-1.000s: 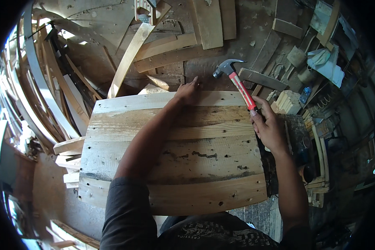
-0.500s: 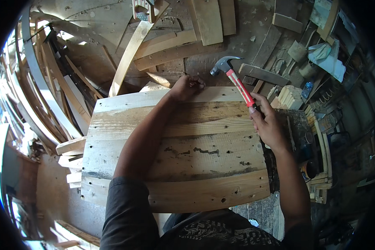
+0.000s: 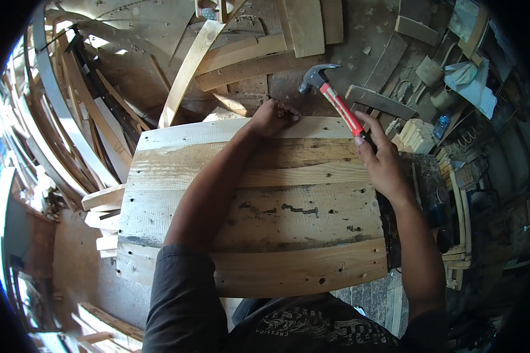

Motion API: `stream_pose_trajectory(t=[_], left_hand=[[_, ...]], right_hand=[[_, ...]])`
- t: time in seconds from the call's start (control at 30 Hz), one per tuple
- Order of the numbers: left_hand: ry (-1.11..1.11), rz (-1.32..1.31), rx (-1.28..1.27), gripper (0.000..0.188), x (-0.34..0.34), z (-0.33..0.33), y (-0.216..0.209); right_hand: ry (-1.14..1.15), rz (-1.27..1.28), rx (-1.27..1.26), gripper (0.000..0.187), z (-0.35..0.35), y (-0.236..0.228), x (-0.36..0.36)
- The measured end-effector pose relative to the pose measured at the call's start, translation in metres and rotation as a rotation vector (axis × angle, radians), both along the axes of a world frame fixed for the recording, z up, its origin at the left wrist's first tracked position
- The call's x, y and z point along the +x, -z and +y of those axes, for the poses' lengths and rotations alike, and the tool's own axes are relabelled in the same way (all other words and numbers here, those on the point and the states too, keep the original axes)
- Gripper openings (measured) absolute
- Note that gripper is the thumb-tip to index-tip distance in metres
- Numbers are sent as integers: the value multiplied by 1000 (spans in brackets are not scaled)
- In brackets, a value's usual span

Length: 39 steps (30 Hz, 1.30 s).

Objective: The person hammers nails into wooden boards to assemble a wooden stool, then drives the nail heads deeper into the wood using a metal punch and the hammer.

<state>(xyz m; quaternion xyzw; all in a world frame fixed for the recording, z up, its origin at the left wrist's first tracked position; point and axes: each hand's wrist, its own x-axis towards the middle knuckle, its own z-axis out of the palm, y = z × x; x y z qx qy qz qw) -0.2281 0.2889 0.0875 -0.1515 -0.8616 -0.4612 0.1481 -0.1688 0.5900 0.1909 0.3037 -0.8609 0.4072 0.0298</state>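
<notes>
My right hand (image 3: 381, 157) grips a claw hammer (image 3: 339, 107) near the bottom of its red and pale handle. The hammer's metal head is raised over the far edge of the panel and touches nothing. Under my arms lies a panel of pale wooden boards (image 3: 312, 240), marked with dark nail holes and stains. At its far edge rests my left hand (image 3: 273, 119), fingers curled together. Whatever those fingers may hold is too small to make out.
Long strips of timber (image 3: 79, 129) lean in a stack at the left. Cut boards (image 3: 303, 29) lie on the ground beyond the panel. To the right are small wood blocks (image 3: 416, 136), a plastic bottle (image 3: 441, 126) and a coiled spring (image 3: 466, 139).
The whole view has shifted a little, so the panel and the floor pieces sit differently in it. Both hands keep nearly the same pose, and the hammer stays raised in my right hand.
</notes>
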Motion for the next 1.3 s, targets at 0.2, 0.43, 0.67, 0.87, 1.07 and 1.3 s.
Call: stream_pose_trajectory(t=[0.2, 0.43, 0.67, 0.87, 1.07, 1.3], left_hand=[[-32, -44, 43, 14, 3, 0, -2], [-2, -78, 136, 15, 2, -2, -2], [16, -90, -22, 19, 0, -4, -6], [191, -305, 112, 26, -43, -36, -14], [182, -460, -393, 46, -53, -18, -19], [213, -590, -233, 62, -56, -22, -24]], right_hand=[[-35, 35, 289, 38, -4, 2, -7], [-5, 154, -42, 40, -15, -23, 8], [-113, 210, 268, 40, -1, 1, -10], [53, 224, -167, 41, -18, -45, 15], [-158, 306, 325, 45, -8, 19, -6], [79, 209, -277, 45, -18, -34, 14]])
